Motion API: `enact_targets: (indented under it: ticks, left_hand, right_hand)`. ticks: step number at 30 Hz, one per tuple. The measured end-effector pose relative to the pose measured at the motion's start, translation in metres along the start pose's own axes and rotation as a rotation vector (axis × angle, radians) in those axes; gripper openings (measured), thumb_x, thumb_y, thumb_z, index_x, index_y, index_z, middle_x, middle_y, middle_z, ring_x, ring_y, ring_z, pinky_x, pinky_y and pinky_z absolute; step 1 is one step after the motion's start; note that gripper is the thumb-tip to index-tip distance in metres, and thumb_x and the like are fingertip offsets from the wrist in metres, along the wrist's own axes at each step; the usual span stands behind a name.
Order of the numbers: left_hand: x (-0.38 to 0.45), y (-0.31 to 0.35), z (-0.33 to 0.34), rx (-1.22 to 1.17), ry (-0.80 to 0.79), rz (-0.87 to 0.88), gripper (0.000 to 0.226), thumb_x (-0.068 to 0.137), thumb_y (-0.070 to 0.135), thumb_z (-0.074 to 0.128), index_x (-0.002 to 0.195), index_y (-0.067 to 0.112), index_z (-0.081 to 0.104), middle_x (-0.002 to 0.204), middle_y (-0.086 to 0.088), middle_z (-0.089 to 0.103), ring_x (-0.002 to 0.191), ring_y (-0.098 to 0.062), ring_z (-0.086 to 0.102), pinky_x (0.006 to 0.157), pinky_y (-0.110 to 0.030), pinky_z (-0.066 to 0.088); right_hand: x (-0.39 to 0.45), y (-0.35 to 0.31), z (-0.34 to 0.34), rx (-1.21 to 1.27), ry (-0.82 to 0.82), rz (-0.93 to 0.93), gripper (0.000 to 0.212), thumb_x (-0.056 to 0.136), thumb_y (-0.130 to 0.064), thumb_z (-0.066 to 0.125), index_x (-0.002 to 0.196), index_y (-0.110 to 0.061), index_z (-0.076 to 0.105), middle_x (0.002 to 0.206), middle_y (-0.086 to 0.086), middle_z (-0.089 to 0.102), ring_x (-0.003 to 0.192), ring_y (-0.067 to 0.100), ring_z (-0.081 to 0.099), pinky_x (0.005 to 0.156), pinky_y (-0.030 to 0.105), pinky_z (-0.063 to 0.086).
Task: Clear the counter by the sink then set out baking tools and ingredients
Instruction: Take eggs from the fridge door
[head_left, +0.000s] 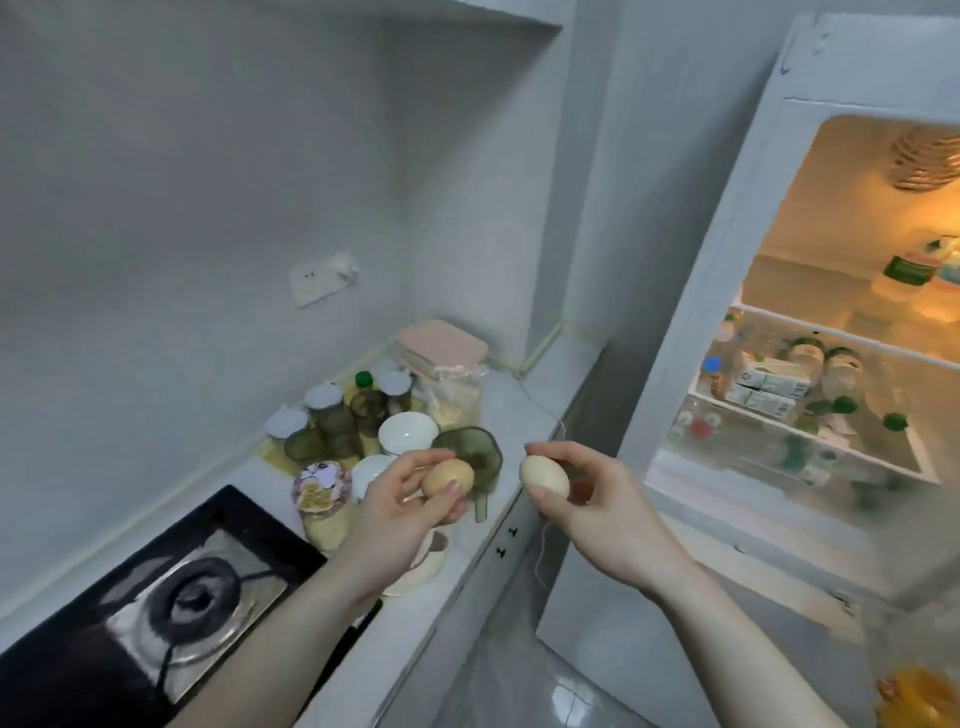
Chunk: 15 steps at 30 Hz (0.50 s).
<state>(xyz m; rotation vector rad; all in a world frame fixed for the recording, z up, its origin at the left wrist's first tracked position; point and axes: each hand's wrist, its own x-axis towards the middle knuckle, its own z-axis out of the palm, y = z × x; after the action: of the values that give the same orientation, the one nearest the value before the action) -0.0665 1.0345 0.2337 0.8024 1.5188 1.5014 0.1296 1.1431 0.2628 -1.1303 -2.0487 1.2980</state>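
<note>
Eggs number two: left hand grips one egg, right hand another egg.

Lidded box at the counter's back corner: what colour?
Pale pink box, clearest in the head view.

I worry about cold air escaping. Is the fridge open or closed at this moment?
Open. The fridge interior is lit, and its shelves with bottles and cartons show directly.
</note>
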Motion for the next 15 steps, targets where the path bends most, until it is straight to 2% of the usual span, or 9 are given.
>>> enact_targets:
  ticks: [2, 4, 7, 10, 13, 15]
  left_hand:
    - [-0.022, -0.009, -0.025, -0.044, 0.131, -0.013, 0.029, 0.094, 0.007, 0.067, 0.121, 0.016, 0.065, 0.115, -0.010, 0.071, 0.093, -0.033, 0.075, 0.088, -0.031, 0.059]
    - [-0.042, -0.017, -0.041, -0.092, 0.208, -0.025, 0.030, 0.093, 0.007, 0.069, 0.121, 0.015, 0.066, 0.118, -0.013, 0.071, 0.094, -0.034, 0.074, 0.091, -0.037, 0.059]
    - [-0.093, -0.032, -0.068, -0.151, 0.412, -0.037, 0.029, 0.093, 0.004, 0.068, 0.120, 0.010, 0.064, 0.114, -0.015, 0.072, 0.091, -0.030, 0.074, 0.082, -0.028, 0.060]
    - [-0.157, -0.048, -0.093, -0.141, 0.624, -0.065, 0.027, 0.093, 0.004, 0.068, 0.119, 0.011, 0.065, 0.113, -0.016, 0.071, 0.089, -0.029, 0.074, 0.081, -0.028, 0.060]
    - [-0.210, -0.056, -0.107, -0.163, 0.771, -0.060, 0.027, 0.093, 0.004, 0.068, 0.118, 0.012, 0.065, 0.113, -0.016, 0.070, 0.087, -0.029, 0.074, 0.076, -0.024, 0.058]
    - [-0.253, -0.060, -0.119, -0.184, 0.881, -0.055, 0.027, 0.093, 0.005, 0.069, 0.118, 0.012, 0.065, 0.114, -0.015, 0.070, 0.091, -0.034, 0.074, 0.080, -0.027, 0.060]
  right_hand:
    - [0.010, -0.005, 0.022, -0.019, -0.123, -0.044, 0.034, 0.088, -0.030, 0.075, 0.115, -0.048, 0.067, 0.101, -0.011, 0.073, 0.088, 0.012, 0.070, 0.086, 0.031, 0.059]
    - [0.014, -0.007, 0.039, -0.029, -0.197, -0.086, 0.035, 0.087, -0.028, 0.076, 0.116, -0.047, 0.067, 0.103, -0.019, 0.072, 0.092, 0.006, 0.068, 0.086, 0.026, 0.056]
    - [0.013, -0.015, 0.083, -0.043, -0.393, -0.175, 0.036, 0.088, -0.024, 0.077, 0.116, -0.044, 0.068, 0.109, -0.024, 0.071, 0.096, 0.001, 0.068, 0.083, 0.017, 0.052]
    - [-0.002, -0.024, 0.139, -0.058, -0.572, -0.251, 0.036, 0.087, -0.022, 0.077, 0.111, -0.047, 0.068, 0.108, -0.026, 0.069, 0.094, 0.000, 0.067, 0.076, 0.011, 0.050]
    - [-0.024, -0.034, 0.181, -0.052, -0.702, -0.288, 0.038, 0.086, -0.022, 0.076, 0.110, -0.050, 0.068, 0.107, -0.025, 0.070, 0.093, 0.003, 0.069, 0.082, 0.021, 0.056]
    - [-0.046, -0.046, 0.213, -0.074, -0.798, -0.345, 0.038, 0.087, -0.020, 0.076, 0.112, -0.048, 0.068, 0.112, -0.023, 0.069, 0.095, 0.005, 0.069, 0.088, 0.027, 0.057]
